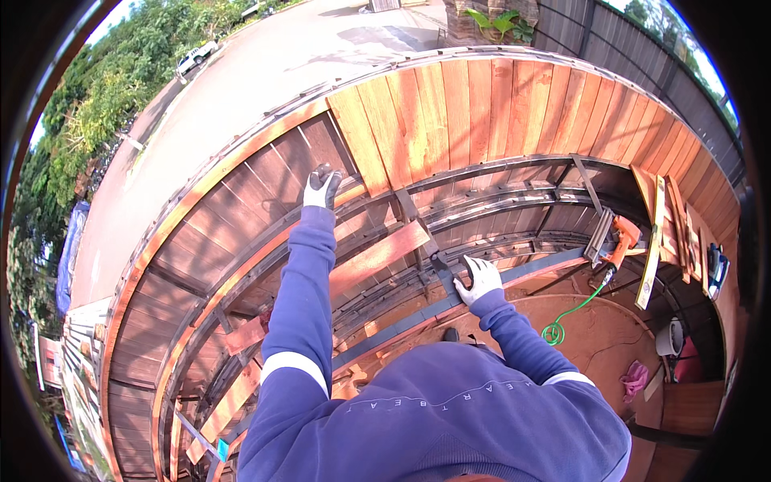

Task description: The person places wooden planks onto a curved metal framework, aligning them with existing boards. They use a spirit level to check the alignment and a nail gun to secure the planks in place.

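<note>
My left hand (320, 188), in a white and grey glove, reaches to the curved bench frame beside the last pale plank (365, 145); its fingers are curled, and what they grip is unclear. My right hand (484, 279), also gloved, rests beside a short dark metal piece (446, 273) at a long dark rail (522, 275), fingers bent but apart. A reddish board (377, 253) lies slanting across the frame between my hands. An orange nail gun (625, 241) with a green hose (554, 333) sits on the right.
Loose boards (650, 241) lean at the right, near a blue and white tool (716, 269). Below are a grey bucket (671, 337) and pink cloth (634, 377). A dark fence (610, 56), palm trunk (498, 16), pale driveway (241, 72) and white vehicle (195, 58) lie beyond.
</note>
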`<state>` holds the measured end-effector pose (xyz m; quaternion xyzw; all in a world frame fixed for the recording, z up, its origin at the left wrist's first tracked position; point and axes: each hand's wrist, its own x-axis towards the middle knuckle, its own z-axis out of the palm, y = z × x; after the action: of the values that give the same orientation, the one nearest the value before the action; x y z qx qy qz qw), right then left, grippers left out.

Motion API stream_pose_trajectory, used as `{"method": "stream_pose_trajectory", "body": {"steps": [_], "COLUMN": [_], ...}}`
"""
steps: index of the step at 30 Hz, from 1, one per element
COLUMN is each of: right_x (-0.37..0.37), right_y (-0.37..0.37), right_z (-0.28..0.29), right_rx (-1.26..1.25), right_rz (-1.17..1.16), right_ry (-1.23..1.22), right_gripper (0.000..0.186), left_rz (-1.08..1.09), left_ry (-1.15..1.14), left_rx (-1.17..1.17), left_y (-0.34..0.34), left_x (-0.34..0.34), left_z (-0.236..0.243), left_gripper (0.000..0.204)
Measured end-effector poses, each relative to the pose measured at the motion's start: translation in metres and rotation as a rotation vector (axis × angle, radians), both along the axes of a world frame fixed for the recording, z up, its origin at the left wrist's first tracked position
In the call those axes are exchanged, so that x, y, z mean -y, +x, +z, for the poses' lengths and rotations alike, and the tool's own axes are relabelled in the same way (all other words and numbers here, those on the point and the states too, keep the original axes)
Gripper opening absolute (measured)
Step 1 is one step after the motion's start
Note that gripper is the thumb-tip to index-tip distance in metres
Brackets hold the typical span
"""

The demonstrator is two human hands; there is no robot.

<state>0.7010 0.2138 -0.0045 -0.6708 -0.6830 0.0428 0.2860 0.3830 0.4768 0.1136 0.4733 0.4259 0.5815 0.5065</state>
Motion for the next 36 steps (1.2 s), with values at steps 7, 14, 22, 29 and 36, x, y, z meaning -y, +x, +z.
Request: {"method": "stream_pose_trajectory", "body": {"steps": [7, 14, 22, 29, 36], "right_x": [-0.004, -0.007, -0.007, -0.008, -0.006], "right_y": [-0.013, 0.004, -0.002, -0.001, 0.003], "right_z": [0.014, 0.003, 0.009, 0.015, 0.011], "right_rx": [-0.015, -0.036, 0.024, 0.034, 0.037], "right_rz": [0.090, 0.052, 0.090, 0.146, 0.191], "right_ry": [-0.022, -0.065, -0.149, -0.131, -0.120], "right_gripper": [0.054, 0.054, 0.052, 0.046, 0.047], "left_rz": [0.036, 0.046, 0.009, -0.001, -0.098], "left_ry": [-0.048, 0.063, -0.304, -0.482, -0.538], "left_rx": [-0.010, -0.210, -0.195, -0.168, -0.225], "left_y": [-0.023, 0.032, -0.025, 0.008, 0.030], "left_x": [-0.158, -0.023, 0.136, 0.179, 0.241], "left_z": [-0.050, 0.052, -0.078, -0.147, -0.140], "left_gripper": [0.027, 0.025, 0.019, 0.027, 0.024]}}
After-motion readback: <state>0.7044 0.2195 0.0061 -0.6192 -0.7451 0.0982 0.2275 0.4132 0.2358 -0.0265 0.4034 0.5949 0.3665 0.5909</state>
